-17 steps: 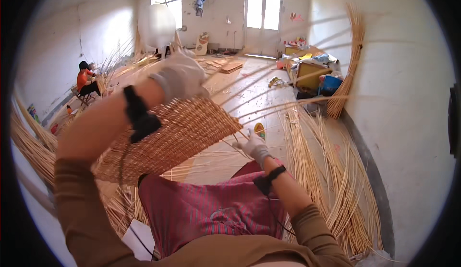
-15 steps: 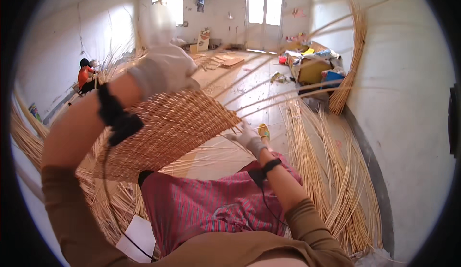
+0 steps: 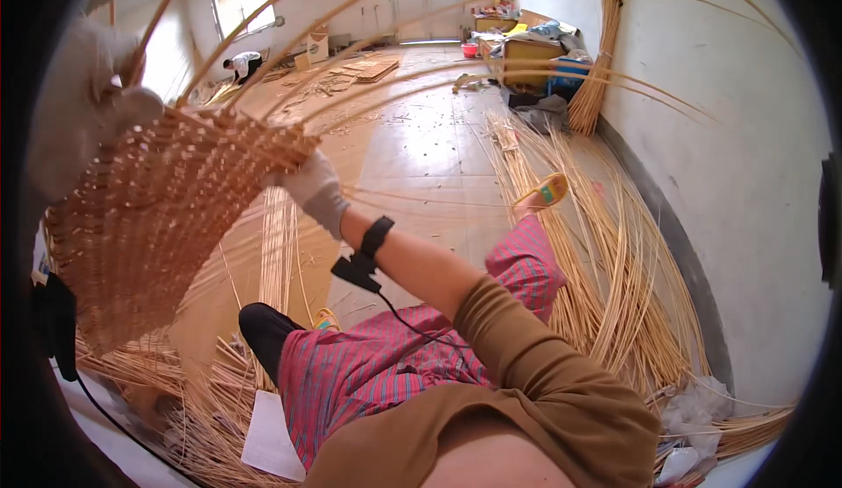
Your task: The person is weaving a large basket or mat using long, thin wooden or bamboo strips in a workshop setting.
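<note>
A woven wicker panel [image 3: 167,207] hangs tilted in the air on the left, above my lap. Long loose wicker rods [image 3: 360,45] fan out from its upper edge toward the upper right. My left hand [image 3: 83,106], in a pale glove and partly blurred, closes on the panel's upper left edge; some fingers are hidden. My right hand [image 3: 311,192], also gloved, grips the panel's right corner, its fingers partly behind the weave. Dark bands with small black devices and cables sit on my wrists. My lap is covered with a striped pink cloth [image 3: 368,348].
Piles of loose rods [image 3: 614,295] cover the floor on the right and lower left. An upright rod bundle [image 3: 601,49] leans on the right wall, beside a cluttered yellow cabinet [image 3: 531,58]. Far back, a person [image 3: 244,65] bends over. A white sheet [image 3: 272,435] lies beside my lap.
Both hands and the panel have swung left, and the panel has come nearer. My view has turned right and down. My right leg has moved out to the right.
</note>
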`<control>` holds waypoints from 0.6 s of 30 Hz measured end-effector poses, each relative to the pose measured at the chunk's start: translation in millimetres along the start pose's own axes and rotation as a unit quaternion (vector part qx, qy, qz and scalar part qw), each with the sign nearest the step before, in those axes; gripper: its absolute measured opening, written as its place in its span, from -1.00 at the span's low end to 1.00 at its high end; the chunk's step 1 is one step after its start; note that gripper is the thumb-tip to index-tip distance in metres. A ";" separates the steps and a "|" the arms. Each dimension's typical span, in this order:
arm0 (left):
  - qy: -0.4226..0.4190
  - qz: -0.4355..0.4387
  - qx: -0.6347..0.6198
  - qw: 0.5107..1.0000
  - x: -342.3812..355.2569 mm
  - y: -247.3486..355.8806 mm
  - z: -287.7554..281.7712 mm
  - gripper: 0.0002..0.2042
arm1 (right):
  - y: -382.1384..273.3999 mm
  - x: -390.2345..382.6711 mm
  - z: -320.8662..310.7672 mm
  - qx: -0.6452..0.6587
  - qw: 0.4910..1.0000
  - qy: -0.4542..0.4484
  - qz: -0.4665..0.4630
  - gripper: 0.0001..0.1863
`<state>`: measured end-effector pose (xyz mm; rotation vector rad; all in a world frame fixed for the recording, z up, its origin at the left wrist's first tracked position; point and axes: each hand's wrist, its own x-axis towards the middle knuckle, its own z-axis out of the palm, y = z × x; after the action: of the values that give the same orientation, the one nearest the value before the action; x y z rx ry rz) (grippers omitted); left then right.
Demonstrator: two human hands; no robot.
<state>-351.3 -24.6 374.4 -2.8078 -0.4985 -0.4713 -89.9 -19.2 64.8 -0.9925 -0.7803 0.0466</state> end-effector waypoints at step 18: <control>0.457 0.278 0.214 0.817 -72.2 -38.2 -14.2 -0.72 | -350.8 153.0 -89.9 -0.336 0.863 -0.151 -0.345 -0.19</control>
<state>-433.5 -14.9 368.9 -1.8314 0.3758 -1.2504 -29.4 -227.5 392.7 -1.3159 -1.4654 -0.7560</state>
